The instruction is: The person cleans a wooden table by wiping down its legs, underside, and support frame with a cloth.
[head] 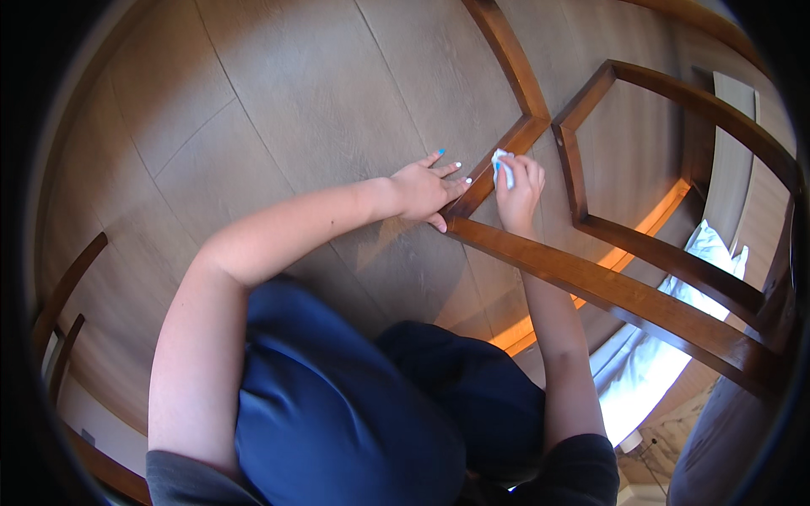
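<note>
My right hand (523,193) pinches a small wad of white cloth or tissue (502,155) between thumb and fingertips. The wad touches the edge of a short brown wooden rail (482,182), part of an angular furniture frame. My left hand (423,190) lies beside the rail's near end with fingers spread and holds nothing. Its thumb is at the corner where the short rail meets a long wooden bar (569,259). This bar crosses over my right forearm and runs off to the lower right.
A second wooden frame (573,171) of similar shape stands to the right. White fabric (652,364) lies beyond it in bright light. Wood-look floor planks (304,107) spread below, and curved wooden pieces (68,288) show at the left rim. My knees in dark blue fabric (342,405) are close by.
</note>
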A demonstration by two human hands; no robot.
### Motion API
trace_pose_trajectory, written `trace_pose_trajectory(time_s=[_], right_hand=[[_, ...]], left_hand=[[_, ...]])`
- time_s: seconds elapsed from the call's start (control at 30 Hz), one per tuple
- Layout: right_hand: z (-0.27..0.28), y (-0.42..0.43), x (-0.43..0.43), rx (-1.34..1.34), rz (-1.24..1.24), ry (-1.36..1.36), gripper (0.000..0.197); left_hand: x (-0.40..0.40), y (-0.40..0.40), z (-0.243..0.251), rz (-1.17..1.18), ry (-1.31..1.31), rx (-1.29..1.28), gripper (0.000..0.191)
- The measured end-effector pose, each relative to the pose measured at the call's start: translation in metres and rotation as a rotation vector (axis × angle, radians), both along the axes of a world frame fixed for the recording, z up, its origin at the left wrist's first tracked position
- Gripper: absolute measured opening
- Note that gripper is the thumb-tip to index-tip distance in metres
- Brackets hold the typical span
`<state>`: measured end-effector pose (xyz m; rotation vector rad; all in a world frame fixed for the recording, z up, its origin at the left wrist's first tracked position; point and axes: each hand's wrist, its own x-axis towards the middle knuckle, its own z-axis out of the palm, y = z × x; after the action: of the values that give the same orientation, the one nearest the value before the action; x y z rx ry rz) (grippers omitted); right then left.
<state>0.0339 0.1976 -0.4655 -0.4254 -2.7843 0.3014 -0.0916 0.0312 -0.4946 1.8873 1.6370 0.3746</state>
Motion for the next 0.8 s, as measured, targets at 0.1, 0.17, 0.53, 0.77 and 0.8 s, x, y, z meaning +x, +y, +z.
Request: trace_pose_trajectory(time_s=[0.1,0.17,0.53,0.77,0.8], right_hand=[[-0.004,-0.006,0.000,-0.052,-0.013,0.031,0.024],[-0.013,-0.018,0.022,-0.096,0.060,0.030,0.024],[-0.017,0.021,-0.002,-0.045,0.100,-0.025,0.034],[0.033,0.039,-0.006,-0.285,0.142,-0.276,0.049],[0.038,0.045,-0.006,-0.331,0.147,-0.307,0.050]], left_hand=[[0.002,-0.001,0.002,0.001,-0.001,-0.010,0.086],[-0.001,0.002,0.003,-0.012,0.014,-0.005,0.086],[-0.002,0.001,0.004,-0.009,-0.010,-0.018,0.087],[0.001,-0.001,-0.005,-0.001,-0.029,-0.017,0.090],[0.000,-0.001,-0.005,-0.003,-0.025,-0.027,0.091]])
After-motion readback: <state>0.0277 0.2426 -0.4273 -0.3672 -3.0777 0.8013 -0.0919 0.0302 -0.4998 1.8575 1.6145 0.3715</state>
